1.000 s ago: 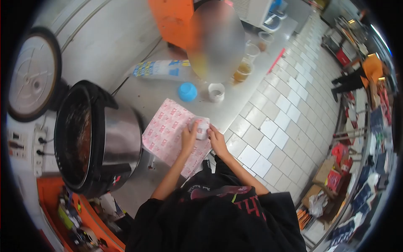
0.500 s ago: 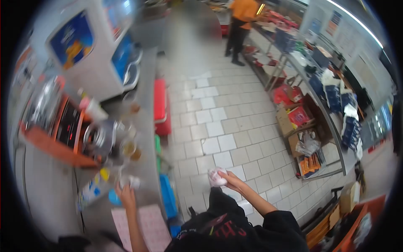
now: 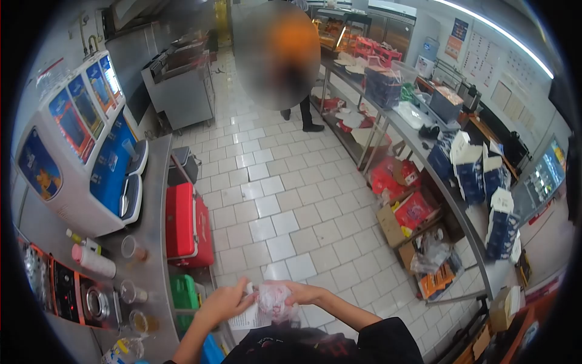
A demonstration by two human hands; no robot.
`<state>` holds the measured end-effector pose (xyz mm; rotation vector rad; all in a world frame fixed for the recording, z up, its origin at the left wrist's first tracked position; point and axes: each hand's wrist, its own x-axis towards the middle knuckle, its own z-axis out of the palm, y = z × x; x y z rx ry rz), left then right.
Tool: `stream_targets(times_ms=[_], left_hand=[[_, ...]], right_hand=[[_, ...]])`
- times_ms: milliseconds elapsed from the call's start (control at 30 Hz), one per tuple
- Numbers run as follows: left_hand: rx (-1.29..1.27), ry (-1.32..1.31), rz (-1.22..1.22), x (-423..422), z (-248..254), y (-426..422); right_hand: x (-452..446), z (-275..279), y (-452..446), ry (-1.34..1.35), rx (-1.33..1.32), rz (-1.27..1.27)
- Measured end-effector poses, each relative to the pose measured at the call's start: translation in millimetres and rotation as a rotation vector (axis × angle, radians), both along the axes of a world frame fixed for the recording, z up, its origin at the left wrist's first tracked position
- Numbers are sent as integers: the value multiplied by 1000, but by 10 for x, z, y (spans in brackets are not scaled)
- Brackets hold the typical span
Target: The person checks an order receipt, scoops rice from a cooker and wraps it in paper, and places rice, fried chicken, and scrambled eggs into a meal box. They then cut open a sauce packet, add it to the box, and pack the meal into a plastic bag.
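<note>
In front of the black shirt, my right hand (image 3: 298, 293) grips a round bundle (image 3: 276, 302) wrapped in pink-and-white paper. My left hand (image 3: 230, 300) is at the bundle's left side, its fingers closed on a white printed paper (image 3: 248, 318). The paper touches or overlaps the wrapper. What the bundle contains is hidden inside the wrapper.
At left, a steel counter (image 3: 159, 176) bears a drink dispenser (image 3: 85, 145), cups (image 3: 133, 247) and a pink-capped bottle (image 3: 94, 261). A red cooler (image 3: 188, 224) stands beside it. A long counter (image 3: 418, 151) runs along the right. A person (image 3: 295, 45) stands ahead.
The view has turned rightward from the counter to the aisle. My left hand has left the counter and come to the bundle, now with a white printed paper. My right hand still holds the bundle.
</note>
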<state>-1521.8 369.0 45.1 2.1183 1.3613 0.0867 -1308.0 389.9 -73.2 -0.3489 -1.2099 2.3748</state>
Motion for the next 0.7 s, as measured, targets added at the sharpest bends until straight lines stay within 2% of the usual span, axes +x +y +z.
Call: stream_targets(times_ms=[33, 100, 167, 267, 367, 400, 433, 500, 567, 700], left_hand=[[10, -5, 6, 83, 1, 258], [-31, -91, 87, 224, -41, 784], [-19, -133, 150, 393, -149, 1335], [80, -215, 96, 608, -437, 2350], [-15, -153, 108, 883, -390, 3394], [-145, -209, -29, 951, -320, 3788], [-279, -266, -167, 1025, -260, 4190], [-398, -227, -243, 1045, -237, 5016], [-493, -540, -350, 1065, -285, 5772], [-659, -630, -276, 1343, -511, 7219]], right_hand=[[119, -56, 268, -5, 10, 6], [370, -10, 836, 94, -228, 60], [610, -154, 1425, 104, -209, 101], [887, -75, 2272, -40, -82, 87], [1179, 176, 3010, -254, 7, -68], [1328, 260, 3248, -261, 9, -75], [1516, 337, 3465, -190, -42, -195], [1958, 412, 3894, -88, -100, -390], [2341, 509, 4339, -51, -98, -546], [2770, 363, 5308, -125, -9, -689]])
